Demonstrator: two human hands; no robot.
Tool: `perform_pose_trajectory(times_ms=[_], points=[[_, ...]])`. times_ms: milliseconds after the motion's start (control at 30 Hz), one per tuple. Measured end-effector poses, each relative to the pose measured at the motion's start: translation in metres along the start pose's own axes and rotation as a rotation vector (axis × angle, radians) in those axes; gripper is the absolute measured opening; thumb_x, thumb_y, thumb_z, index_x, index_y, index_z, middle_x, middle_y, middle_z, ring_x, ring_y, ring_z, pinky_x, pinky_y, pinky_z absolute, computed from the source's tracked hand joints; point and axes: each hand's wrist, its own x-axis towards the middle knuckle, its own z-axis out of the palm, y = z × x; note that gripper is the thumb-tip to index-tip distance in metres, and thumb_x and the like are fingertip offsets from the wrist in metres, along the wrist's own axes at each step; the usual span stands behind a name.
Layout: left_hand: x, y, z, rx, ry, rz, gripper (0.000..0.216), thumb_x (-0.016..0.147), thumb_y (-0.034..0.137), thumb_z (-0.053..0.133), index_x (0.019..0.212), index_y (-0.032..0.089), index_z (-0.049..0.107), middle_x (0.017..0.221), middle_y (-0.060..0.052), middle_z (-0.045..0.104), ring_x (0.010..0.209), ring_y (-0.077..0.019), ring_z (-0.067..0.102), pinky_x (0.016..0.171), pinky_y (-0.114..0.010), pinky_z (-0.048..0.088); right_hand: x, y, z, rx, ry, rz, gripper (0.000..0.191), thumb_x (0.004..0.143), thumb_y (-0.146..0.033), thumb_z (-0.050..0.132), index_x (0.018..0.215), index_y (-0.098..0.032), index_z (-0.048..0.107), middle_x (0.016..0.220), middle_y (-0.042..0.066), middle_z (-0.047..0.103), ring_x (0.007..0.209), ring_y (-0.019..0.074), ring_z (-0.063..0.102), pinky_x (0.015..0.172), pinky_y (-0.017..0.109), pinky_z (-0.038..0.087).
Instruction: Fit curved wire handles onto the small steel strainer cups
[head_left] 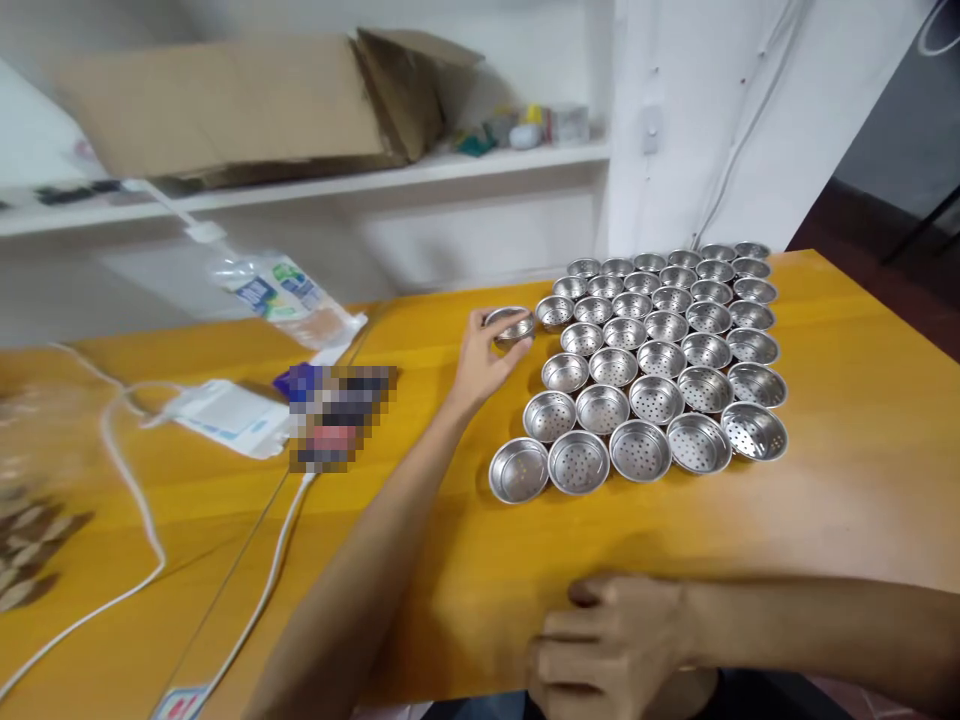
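Several small round metal cups with perforated bottoms [651, 350] stand in tidy rows on the yellow wooden table [840, 500]. My left hand [480, 360] reaches out to the far left end of the array and grips one metal cup [510, 325] at its rim, next to the back rows. My right hand [607, 645] rests at the table's near edge with fingers curled, and nothing shows in it.
White cables [142, 520] run across the left of the table beside a white packet [225, 415] and a plastic bag [285, 295]. A cardboard box [240, 100] sits on the white shelf [480, 170] behind. Brown pieces [26, 550] lie at the far left.
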Motion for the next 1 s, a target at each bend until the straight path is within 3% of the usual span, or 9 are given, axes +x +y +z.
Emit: perform_pose_trajectory(times_ms=[200,367,533,767,867,1000], points=[[0.001,-0.016,0.024,0.059,-0.02,0.032,0.06,0.095,0.063,0.083,0.142,0.027,0.077,0.14,-0.012,0.058,0.141,-0.0364,0.059,0.133,-0.066,0.039,-0.019,0.0,0.008,0.029,-0.185,0.173,0.012,0.097,-0.011,0.065,0.088,-0.016,0.072,0.083,0.002,0.065,0.07,0.0139,0.061,0.046,0.026,0.041],[-0.004,-0.022,0.034,-0.006,-0.026,0.015,0.071,0.09,0.075,0.084,0.143,0.028,0.073,0.141,-0.013,0.063,0.139,-0.0386,0.061,0.131,-0.064,0.043,-0.02,-0.001,0.003,0.064,-0.312,0.197,0.016,0.101,-0.013,0.065,0.086,-0.018,0.067,0.087,0.002,0.067,0.074,0.0149,0.063,0.047,0.027,0.044],[-0.004,-0.025,0.036,-0.002,-0.062,0.028,0.073,0.09,0.075,0.082,0.145,0.029,0.069,0.145,-0.013,0.068,0.141,-0.0404,0.06,0.13,-0.065,0.043,-0.018,-0.002,-0.001,0.093,-0.469,0.191,0.019,0.105,-0.015,0.064,0.087,-0.018,0.066,0.088,0.003,0.07,0.074,0.0148,0.063,0.053,0.026,0.047],[-0.006,-0.033,0.039,-0.097,-0.144,0.028,0.084,0.085,0.054,0.092,0.156,0.025,0.058,0.159,-0.018,0.058,0.151,-0.0426,0.057,0.134,-0.066,0.04,-0.015,0.0,-0.005,0.077,-0.362,0.213,0.016,0.104,-0.012,0.064,0.089,-0.016,0.069,0.085,0.002,0.066,0.075,0.0159,0.063,0.053,0.027,0.048],[-0.002,-0.03,0.023,-0.117,-0.19,-0.023,0.092,0.078,0.044,0.094,0.158,0.026,0.054,0.165,-0.018,0.052,0.155,-0.0435,0.052,0.134,-0.066,0.041,-0.017,0.0,-0.004,0.077,-0.426,0.207,0.015,0.105,-0.013,0.064,0.091,-0.016,0.07,0.085,0.003,0.067,0.075,0.0159,0.063,0.053,0.027,0.048],[-0.012,0.009,-0.039,-0.158,-0.091,-0.011,0.063,0.084,0.047,0.088,0.14,0.028,0.065,0.153,-0.013,0.06,0.148,-0.0394,0.058,0.124,-0.063,0.054,-0.019,-0.001,0.0,0.085,-0.471,0.196,0.014,0.105,-0.014,0.065,0.092,-0.016,0.071,0.086,0.003,0.068,0.074,0.0164,0.063,0.052,0.028,0.047]])
